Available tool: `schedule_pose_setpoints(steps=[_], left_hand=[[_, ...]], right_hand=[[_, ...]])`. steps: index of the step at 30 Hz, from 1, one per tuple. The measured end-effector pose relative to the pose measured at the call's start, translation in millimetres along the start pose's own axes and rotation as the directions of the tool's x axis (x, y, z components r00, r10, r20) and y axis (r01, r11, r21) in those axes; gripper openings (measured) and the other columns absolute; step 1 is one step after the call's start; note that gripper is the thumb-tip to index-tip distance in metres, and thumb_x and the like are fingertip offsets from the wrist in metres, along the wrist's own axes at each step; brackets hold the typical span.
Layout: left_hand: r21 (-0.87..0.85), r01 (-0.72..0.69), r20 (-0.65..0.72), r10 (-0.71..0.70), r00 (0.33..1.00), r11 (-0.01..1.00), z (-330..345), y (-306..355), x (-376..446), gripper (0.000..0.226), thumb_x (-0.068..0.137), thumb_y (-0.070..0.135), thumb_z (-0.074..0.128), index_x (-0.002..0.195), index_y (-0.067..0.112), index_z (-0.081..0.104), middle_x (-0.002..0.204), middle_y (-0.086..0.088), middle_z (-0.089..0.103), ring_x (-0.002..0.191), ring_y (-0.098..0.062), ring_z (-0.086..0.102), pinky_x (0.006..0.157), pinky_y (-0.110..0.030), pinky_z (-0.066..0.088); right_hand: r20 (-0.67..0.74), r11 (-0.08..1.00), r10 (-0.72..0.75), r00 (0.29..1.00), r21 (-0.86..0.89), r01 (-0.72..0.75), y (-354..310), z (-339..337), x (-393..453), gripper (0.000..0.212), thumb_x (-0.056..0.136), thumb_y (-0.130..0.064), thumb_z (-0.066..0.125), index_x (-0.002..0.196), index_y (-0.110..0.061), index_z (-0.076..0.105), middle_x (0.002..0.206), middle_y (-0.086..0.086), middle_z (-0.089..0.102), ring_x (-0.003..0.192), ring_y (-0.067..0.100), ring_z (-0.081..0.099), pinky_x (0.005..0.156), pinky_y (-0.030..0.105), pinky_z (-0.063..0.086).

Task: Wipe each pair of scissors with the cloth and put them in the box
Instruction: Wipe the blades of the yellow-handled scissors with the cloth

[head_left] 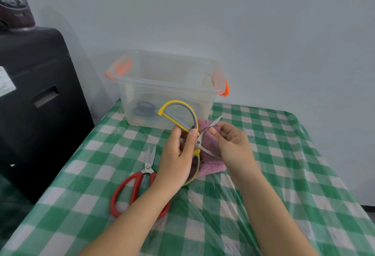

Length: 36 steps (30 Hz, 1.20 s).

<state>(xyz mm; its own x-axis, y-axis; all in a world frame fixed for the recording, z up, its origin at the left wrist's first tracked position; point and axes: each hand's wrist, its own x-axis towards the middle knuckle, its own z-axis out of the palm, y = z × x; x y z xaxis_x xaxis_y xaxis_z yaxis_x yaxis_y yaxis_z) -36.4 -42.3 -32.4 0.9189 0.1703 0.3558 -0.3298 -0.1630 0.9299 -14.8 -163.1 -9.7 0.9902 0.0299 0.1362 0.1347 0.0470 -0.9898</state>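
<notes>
Wiping under way on the yellow scissors, held up over the table just in front of the box. Left hand grips them near the pivot, thumb pressed beside the screw, handles spread wide, one loop up and the other running down behind the palm. Right hand has its fingers curled, pinching the cloth against the blades; the blades stand open, the upper tip poking out past the fingers toward the box. Cloth is pink, bunched behind the blades, its lower fold hanging down to the tabletop or close to it; cannot tell if it touches. To do this step well, my judgement: keep the left grip steady at the pivot, draw the cloth from pivot out toward the tip with the pad along the flat, never along the edge, do each blade on both faces, then close the scissors before moving to the box. Risk is fingertips sliding onto the open edge. Red scissors lie shut on the table to the left, partly under the left forearm, seemingly not yet wiped. Box is clear plastic with orange latches, lid off; a dark blue-handled pair shows dimly through its front wall, lying on the bottom.
</notes>
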Motion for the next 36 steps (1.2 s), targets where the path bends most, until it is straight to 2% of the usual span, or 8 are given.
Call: schedule_pose_setpoints(steps=[6, 9, 16, 21, 27, 29, 31, 36], left_hand=[[-0.046, 0.033, -0.014, -0.033, 0.999, 0.998, 0.7, 1.9, 0.4, 0.015, 0.099, 0.026, 0.049, 0.085, 0.026, 0.052, 0.054, 0.018, 0.053, 0.051, 0.003, 0.049, 0.054, -0.014, 0.037], [-0.047, 0.075, -0.036, -0.077, 0.996, 0.996, -0.4, 0.6, 1.7, 0.019, 0.098, 0.030, 0.049, 0.080, 0.027, 0.050, 0.049, 0.017, 0.049, 0.047, -0.001, 0.043, 0.052, -0.021, 0.034], [-0.084, 0.106, -0.085, -0.113, 0.990, 0.991, -1.5, -1.4, 4.4, 0.019, 0.098, 0.031, 0.050, 0.080, 0.027, 0.052, 0.051, 0.019, 0.051, 0.050, -0.002, 0.045, 0.056, -0.027, 0.036], [0.008, 0.011, -0.018, -0.011, 1.000, 1.000, 0.7, 0.6, -0.5, 0.016, 0.098, 0.026, 0.050, 0.083, 0.025, 0.051, 0.052, 0.014, 0.051, 0.050, -0.001, 0.046, 0.054, -0.015, 0.036], [0.099, -0.092, -0.006, 0.093, 0.996, 0.991, 1.1, -1.9, -3.1, 0.020, 0.097, 0.024, 0.052, 0.078, 0.028, 0.048, 0.055, 0.010, 0.044, 0.053, -0.003, 0.044, 0.055, -0.012, 0.035], [0.107, -0.108, -0.004, 0.109, 0.994, 0.988, 0.7, -3.1, -4.2, 0.019, 0.097, 0.025, 0.052, 0.079, 0.027, 0.048, 0.055, 0.010, 0.043, 0.053, -0.004, 0.045, 0.055, -0.012, 0.036], [0.117, -0.119, -0.001, 0.120, 0.993, 0.986, 0.7, -3.2, -3.5, 0.017, 0.096, 0.029, 0.051, 0.079, 0.026, 0.048, 0.059, 0.009, 0.045, 0.055, -0.004, 0.046, 0.056, -0.012, 0.037], [0.107, -0.088, -0.005, 0.089, 0.996, 0.990, -0.1, -4.8, 1.5, 0.018, 0.097, 0.027, 0.051, 0.079, 0.026, 0.048, 0.057, 0.007, 0.045, 0.052, -0.004, 0.045, 0.055, -0.013, 0.037]], right_hand=[[0.007, 0.999, 0.038, 0.999, 0.011, -0.038, -3.2, -3.0, 0.1, 0.022, 0.099, -0.008, 0.051, 0.089, -0.013, 0.069, 0.079, 0.001, 0.072, 0.073, 0.011, 0.065, 0.066, 0.019, 0.053], [-0.067, 1.000, 0.000, 0.998, -0.001, 0.000, -3.2, -3.6, 1.7, 0.023, 0.098, -0.009, 0.053, 0.088, -0.020, 0.071, 0.079, -0.006, 0.075, 0.075, 0.006, 0.068, 0.070, 0.018, 0.054], [-0.065, 0.999, 0.018, 0.998, 0.051, -0.015, -2.7, -8.0, 3.9, 0.016, 0.095, -0.020, 0.059, 0.099, -0.014, 0.073, 0.095, 0.008, 0.076, 0.094, 0.027, 0.070, 0.087, 0.039, 0.055], [-0.013, 0.993, 0.018, 1.000, 0.113, -0.017, -4.4, -3.4, -1.6, 0.010, 0.085, -0.004, 0.068, 0.091, -0.010, 0.073, 0.085, 0.008, 0.076, 0.073, 0.014, 0.070, 0.066, 0.025, 0.057], [-0.125, 0.985, 0.073, 0.989, 0.162, -0.053, 1.0, -0.2, -1.4, 0.015, 0.090, -0.014, 0.065, 0.095, 0.000, 0.070, 0.091, 0.020, 0.073, 0.080, 0.027, 0.066, 0.080, 0.043, 0.054], [-0.137, 0.987, 0.073, 0.988, 0.155, -0.052, 2.9, 0.0, -0.7, 0.018, 0.093, -0.020, 0.062, 0.087, -0.005, 0.070, 0.087, 0.021, 0.071, 0.079, 0.029, 0.063, 0.082, 0.048, 0.053], [-0.137, 0.990, 0.066, 0.988, 0.131, -0.048, 2.8, -0.9, 0.6, 0.022, 0.095, -0.025, 0.060, 0.082, -0.011, 0.070, 0.083, 0.018, 0.071, 0.078, 0.028, 0.063, 0.083, 0.050, 0.052], [-0.110, 0.988, 0.098, 0.989, 0.133, -0.083, 3.4, -1.8, 3.7, 0.027, 0.095, -0.028, 0.058, 0.097, -0.005, 0.071, 0.091, 0.019, 0.072, 0.082, 0.027, 0.064, 0.085, 0.049, 0.053]])
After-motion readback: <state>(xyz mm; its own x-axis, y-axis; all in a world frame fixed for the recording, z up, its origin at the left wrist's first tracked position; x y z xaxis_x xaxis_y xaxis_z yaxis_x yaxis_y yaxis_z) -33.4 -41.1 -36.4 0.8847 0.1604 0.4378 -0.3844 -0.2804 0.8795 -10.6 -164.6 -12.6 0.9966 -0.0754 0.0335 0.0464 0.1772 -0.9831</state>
